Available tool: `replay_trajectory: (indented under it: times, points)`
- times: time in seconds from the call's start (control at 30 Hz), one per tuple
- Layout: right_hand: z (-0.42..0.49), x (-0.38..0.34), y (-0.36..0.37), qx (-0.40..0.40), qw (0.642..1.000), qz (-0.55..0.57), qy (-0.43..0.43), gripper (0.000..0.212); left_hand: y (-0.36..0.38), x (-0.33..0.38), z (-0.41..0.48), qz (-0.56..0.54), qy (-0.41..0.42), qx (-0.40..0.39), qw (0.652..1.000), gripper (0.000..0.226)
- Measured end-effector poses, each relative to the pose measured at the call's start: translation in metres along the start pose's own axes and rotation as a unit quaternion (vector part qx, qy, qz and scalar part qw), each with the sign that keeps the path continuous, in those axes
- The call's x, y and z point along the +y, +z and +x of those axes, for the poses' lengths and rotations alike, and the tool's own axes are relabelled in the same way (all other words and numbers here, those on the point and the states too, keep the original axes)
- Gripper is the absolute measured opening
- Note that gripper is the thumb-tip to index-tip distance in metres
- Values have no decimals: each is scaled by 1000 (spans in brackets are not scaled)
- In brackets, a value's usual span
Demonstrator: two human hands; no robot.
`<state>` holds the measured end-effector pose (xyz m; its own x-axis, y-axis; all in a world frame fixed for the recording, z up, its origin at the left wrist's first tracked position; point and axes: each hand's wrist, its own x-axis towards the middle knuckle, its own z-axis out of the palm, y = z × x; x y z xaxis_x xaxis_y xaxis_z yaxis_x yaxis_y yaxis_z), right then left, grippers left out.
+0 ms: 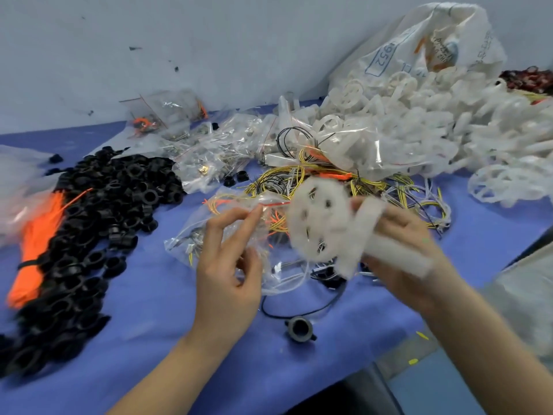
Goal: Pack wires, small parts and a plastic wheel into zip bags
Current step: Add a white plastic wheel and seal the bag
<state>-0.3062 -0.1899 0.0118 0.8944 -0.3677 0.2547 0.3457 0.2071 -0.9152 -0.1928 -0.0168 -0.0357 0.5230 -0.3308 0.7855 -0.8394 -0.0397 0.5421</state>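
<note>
Wheel step in hand: the white plastic wheel (323, 223), blurred, is gripped by the right hand (398, 259) just right of the zip bag (227, 232), whose mouth is pinched by the left hand (230, 265). Next, that mouth probably needs spreading wider.

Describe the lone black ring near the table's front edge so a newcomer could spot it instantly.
Start at the big heap of black rings on the left of the blue table, then look right, past the left hand, toward the near edge. There one black ring lies alone on bare cloth, below the right hand. Unlike the heaped ones, it touches no other ring.
</note>
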Motion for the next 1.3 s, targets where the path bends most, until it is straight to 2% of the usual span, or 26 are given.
replay_trajectory:
  times: [0.1,0.17,0.23,0.33,0.57,0.83,0.97,1.1,1.13,1.3]
  points:
    - [-8,21,16,-6,989,-149,-9,23,-1,3,-2,15,30,-10,999,45]
    - [-5,28,20,34,966,-253,-34,27,-2,4,-2,19,40,-18,999,49]
    - [-3,34,27,86,945,-311,-43,28,-2,5,-3,24,54,-34,998,49]
    - [1,38,39,131,937,-321,-38,27,-1,5,-4,25,75,-46,996,46]
    - [1,38,41,129,932,-337,-15,18,0,6,-2,8,49,-21,999,45]
    - [11,35,39,159,860,-483,-40,17,0,11,-3,12,53,-32,998,45]
    - [13,33,52,144,883,-445,-44,18,-1,12,-2,17,65,-27,997,45]
    - [10,29,59,150,943,-298,-18,1,-4,12,-1,23,81,-10,996,43]
    - [9,30,59,156,949,-275,-15,4,-4,12,-1,21,87,-11,996,43]
    - [11,38,61,193,942,-272,-33,26,-6,10,-6,-55,54,-44,996,47]
